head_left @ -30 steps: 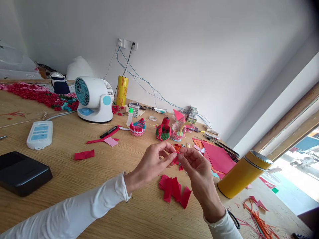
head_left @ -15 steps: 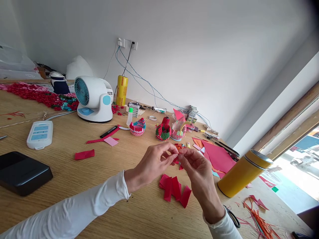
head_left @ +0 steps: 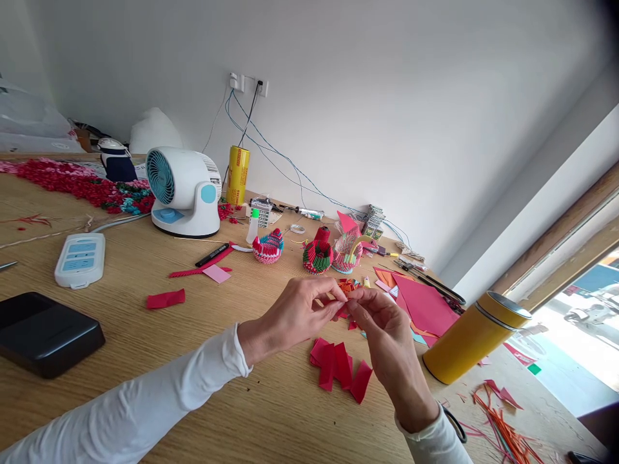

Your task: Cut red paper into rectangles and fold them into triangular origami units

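Observation:
My left hand (head_left: 298, 316) and my right hand (head_left: 384, 328) meet fingertip to fingertip above the table. Both are closed in a pinch on a small piece of red paper, which the fingers hide almost wholly. Below them lies a loose group of red paper rectangles (head_left: 342, 366), some creased and overlapping. Just beyond the fingertips is a heap of small folded orange and red paper pieces (head_left: 349, 285). Past it stand folded-paper models: a red and green one (head_left: 317, 259), a pink and white one (head_left: 346, 252) and a pink and blue one (head_left: 267, 246).
A yellow tumbler (head_left: 474, 335) and red paper sheets (head_left: 420, 301) are to the right, with orange paper strips (head_left: 505, 425) nearer. On the left are a black box-shaped device (head_left: 48, 335), a power strip (head_left: 81, 260), a white fan (head_left: 186, 193) and a single red rectangle (head_left: 166, 299).
The pinching hands stay together with only slight finger movement. The whole view has shifted a little; the things on the table lie as before.

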`<state>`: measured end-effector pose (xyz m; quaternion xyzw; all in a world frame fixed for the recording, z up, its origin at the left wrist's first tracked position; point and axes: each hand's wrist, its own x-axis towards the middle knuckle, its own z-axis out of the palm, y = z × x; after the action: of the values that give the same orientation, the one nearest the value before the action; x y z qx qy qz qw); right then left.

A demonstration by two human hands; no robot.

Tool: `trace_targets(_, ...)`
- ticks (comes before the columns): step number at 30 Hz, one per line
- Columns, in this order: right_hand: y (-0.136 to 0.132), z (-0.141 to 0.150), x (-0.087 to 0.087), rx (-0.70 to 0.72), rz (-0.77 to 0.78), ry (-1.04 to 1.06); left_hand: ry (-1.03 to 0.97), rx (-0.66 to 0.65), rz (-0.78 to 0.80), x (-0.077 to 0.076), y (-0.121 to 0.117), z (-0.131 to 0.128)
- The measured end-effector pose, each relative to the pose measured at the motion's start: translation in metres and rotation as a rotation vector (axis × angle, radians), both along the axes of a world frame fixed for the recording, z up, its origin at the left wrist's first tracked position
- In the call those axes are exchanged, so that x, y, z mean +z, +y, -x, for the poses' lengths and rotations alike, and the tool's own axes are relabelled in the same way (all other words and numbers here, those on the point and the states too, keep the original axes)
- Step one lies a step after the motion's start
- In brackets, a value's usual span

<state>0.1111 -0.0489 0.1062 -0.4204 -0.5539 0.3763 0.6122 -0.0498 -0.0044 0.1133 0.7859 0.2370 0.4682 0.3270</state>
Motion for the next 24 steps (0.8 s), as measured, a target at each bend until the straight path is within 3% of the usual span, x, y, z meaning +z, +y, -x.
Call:
trace_targets(8,0.0000,-0.0009,0.0043,0.035,0.018,0.022,-0.012,-0.032,0.049,0.0023,-0.0015,-0.0009)
trace_targets(12,0.0012,-0.0029,0.0052,0.035,0.037,0.092,-0.049,-0.089,0.252,0.0042,-0.0011,0.0003)
trace_targets(18,0.0020,-0.0067,0.0037,0.056,0.015,0.110,-0.143,-0.288,0.650,0.0034,0.0032,0.0038)
trace_targets(24,0.0014,-0.0099,0.0054,0.076,-0.002,-0.020,-0.167,-0.308,0.709,0.0067,0.0014,0.0061)
